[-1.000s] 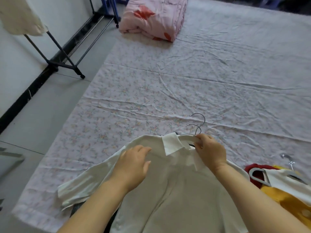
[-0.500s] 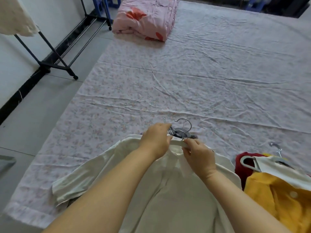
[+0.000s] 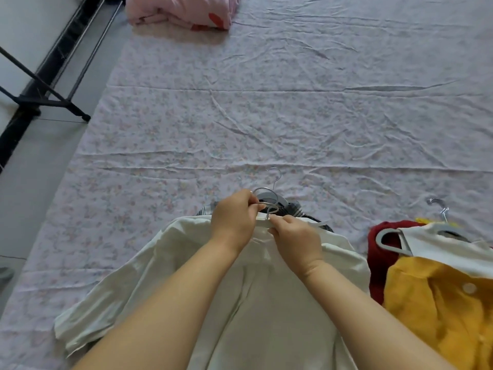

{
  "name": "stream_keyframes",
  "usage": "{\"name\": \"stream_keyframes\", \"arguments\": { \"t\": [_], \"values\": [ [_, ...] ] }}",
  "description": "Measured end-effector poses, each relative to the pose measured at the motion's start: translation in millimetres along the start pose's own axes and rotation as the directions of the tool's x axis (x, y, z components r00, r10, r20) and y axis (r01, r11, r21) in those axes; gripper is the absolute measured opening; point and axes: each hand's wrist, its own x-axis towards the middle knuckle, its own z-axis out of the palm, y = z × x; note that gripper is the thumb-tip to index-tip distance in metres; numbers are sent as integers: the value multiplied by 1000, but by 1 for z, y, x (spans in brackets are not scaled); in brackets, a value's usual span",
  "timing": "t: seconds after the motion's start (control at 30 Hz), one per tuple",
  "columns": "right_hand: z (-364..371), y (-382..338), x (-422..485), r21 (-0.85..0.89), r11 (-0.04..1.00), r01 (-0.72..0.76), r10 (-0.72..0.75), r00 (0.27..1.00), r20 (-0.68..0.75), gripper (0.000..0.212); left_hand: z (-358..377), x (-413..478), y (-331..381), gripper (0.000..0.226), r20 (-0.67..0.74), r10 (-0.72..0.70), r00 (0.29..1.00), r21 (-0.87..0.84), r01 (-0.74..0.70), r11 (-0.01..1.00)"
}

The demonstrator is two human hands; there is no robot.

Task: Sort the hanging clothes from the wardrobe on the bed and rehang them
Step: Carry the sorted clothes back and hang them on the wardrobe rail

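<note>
Floral bed sheet (image 3: 266, 129), lower centre: white shirt (image 3: 266, 303), left hand (image 3: 234, 220) pinching hanger hook (image 3: 272, 209), right hand (image 3: 296, 239) pinching collar (image 3: 262, 216); best to centre collar before lifting.

Soft diffuse daylight, medium bright, cool cast. Source looks to be on the far side of the bed: folded pink quilt (image 3: 184, 12) throws a soft shadow toward camera, creases in the bed sheet (image 3: 293, 124) read as thin dark lines. No clipping on the white shirt (image 3: 266, 303), folds readable. Small glints on the metal hanger hooks (image 3: 264, 188). Wide-angle stretch: forearms (image 3: 165, 316) balloon at the bottom edge, rack bars (image 3: 40, 86) lean at left. Sheet's floral print smeared, fine detail soft
</note>
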Motion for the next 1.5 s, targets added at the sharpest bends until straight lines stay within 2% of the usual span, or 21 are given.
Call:
{"name": "stream_keyframes", "arguments": {
  "t": [0.23, 0.4, 0.47, 0.57, 0.63, 0.73, 0.87, 1.03, 1.1, 1.2, 1.33, 1.5],
  "values": [
    [11, 9, 0, -111, 993, 26, -13, 994, 113, 69, 7, 22, 13, 15, -121, -43, 992, -44, 38, 998],
    [16, 17, -10, -92, 996, 4, 10, 988, 154, 79, 12, 42, 16, 14, -65, -65, 996, 19, 66, 998],
    [16, 20, -16, -63, 998, -2, 10, 992, 129, 72, 13, 50, 15, 14, -23, -90, 996, 32, 91, 995],
    [15, 23, -19, 27, 1000, -16, 14, 996, 84, 41, 16, 56, 14, 20, 18, -125, 992, 75, 124, 989],
    [12, 24, -16, 72, 997, -10, 7, 999, 42, 30, 17, 56, 13, 24, 30, -127, 992, 86, 124, 989],
    [1, 24, -7, 167, 986, -26, 31, 999, -25, 26, 12, 49, 9, 24, 67, -94, 993, 66, 90, 994],
    [-27, 12, 4, 319, 944, -83, 93, 995, -16, 21, -5, 23, 1, 23, 86, -14, 996, 34, 11, 999],
    [-76, -20, 15, 384, 923, -18, 51, 996, -77, 16, -44, -23, -1, 24, 85, 133, 987, -11, -133, 991],
    [-98, -39, 15, 420, 907, -24, 61, 995, -74, 13, -67, -43, 3, 25, 24, 204, 979, 3, -204, 979],
    [-130, -76, 12, 422, 906, 29, -1, 998, -66, 13, -109, -77, 7, 21, -143, 234, 962, -50, -243, 969],
    [-174, -142, 1, 396, 910, 126, -94, 991, -100, 19, -173, -137, -7, 24, -340, 196, 920, -178, -267, 947],
    [-219, -250, -26, 378, 860, 342, -275, 936, -221, 29, -256, -232, -47, 17, -564, 103, 819, -170, -238, 956]
  ]
}}
